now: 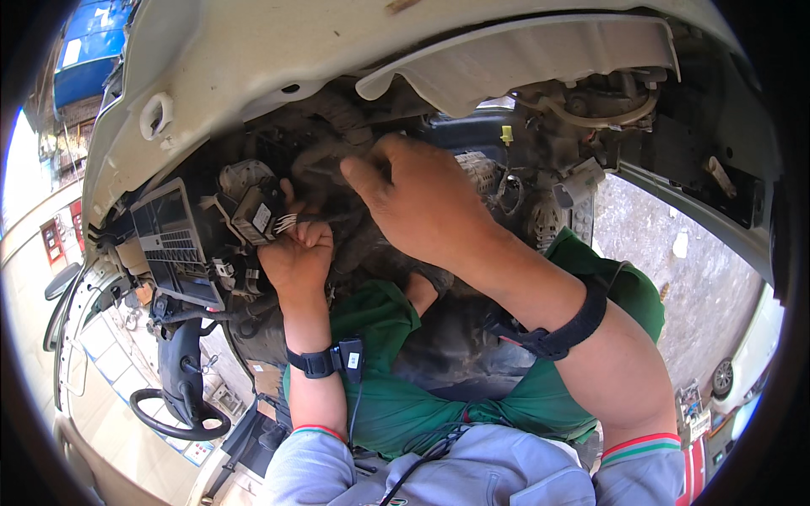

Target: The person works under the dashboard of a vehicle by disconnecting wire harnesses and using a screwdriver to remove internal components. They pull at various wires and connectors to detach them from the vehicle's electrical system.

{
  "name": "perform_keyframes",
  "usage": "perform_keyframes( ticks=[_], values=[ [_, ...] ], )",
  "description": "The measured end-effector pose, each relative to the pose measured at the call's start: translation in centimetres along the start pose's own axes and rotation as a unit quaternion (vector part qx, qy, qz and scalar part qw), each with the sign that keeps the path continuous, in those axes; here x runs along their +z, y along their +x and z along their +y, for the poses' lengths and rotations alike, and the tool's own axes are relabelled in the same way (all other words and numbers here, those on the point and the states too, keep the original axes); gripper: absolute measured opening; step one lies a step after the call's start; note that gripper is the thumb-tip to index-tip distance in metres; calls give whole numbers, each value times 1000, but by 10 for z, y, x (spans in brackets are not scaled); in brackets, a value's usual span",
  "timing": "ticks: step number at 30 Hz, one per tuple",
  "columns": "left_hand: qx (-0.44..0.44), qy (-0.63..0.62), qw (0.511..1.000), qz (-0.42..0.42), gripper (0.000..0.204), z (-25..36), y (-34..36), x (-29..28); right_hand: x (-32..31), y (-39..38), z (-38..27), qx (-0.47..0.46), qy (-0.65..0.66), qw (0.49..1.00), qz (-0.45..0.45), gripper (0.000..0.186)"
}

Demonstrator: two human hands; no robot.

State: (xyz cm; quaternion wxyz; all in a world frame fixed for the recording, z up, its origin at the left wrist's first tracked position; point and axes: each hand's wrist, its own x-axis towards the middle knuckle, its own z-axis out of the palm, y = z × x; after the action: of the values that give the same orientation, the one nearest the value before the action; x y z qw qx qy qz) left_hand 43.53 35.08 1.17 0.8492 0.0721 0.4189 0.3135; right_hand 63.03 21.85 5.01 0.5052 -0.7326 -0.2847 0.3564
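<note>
My left hand (297, 257) is closed, its fingertips pinching a small bundle of white wires (287, 223). These wires run beside a boxy grey electronic module (254, 216) with a pale label, mounted among dark wiring under the tan dashboard. Further right and higher, my right hand (423, 198) reaches into the opening below the dashboard. Its thumb sticks out to the left and the other fingers curl away; whatever they hold, if anything, is hidden. A dusty corrugated hose (337, 118) lies just beyond that thumb.
Overhead spans the tan dashboard panel (253, 63). A dark framed panel with a grid (175, 240) stands at left, above the steering wheel (181, 426). A yellow connector (506, 133) hangs behind my right wrist, near a grey cylinder (580, 184). My green-clad legs are folded below.
</note>
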Motion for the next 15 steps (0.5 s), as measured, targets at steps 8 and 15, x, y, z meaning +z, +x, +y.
perform_keyframes(
  ticks=[8, 15],
  values=[
    [-15, -53, 998, 24, 42, 0, -6, 2, 4, -4, 0, 14, -10, 1000, 0, 40],
    [-24, -87, 996, 23, 43, 1, -14, 2, 1, -6, -6, -10, 69, 998, -3, 27]
  ],
)
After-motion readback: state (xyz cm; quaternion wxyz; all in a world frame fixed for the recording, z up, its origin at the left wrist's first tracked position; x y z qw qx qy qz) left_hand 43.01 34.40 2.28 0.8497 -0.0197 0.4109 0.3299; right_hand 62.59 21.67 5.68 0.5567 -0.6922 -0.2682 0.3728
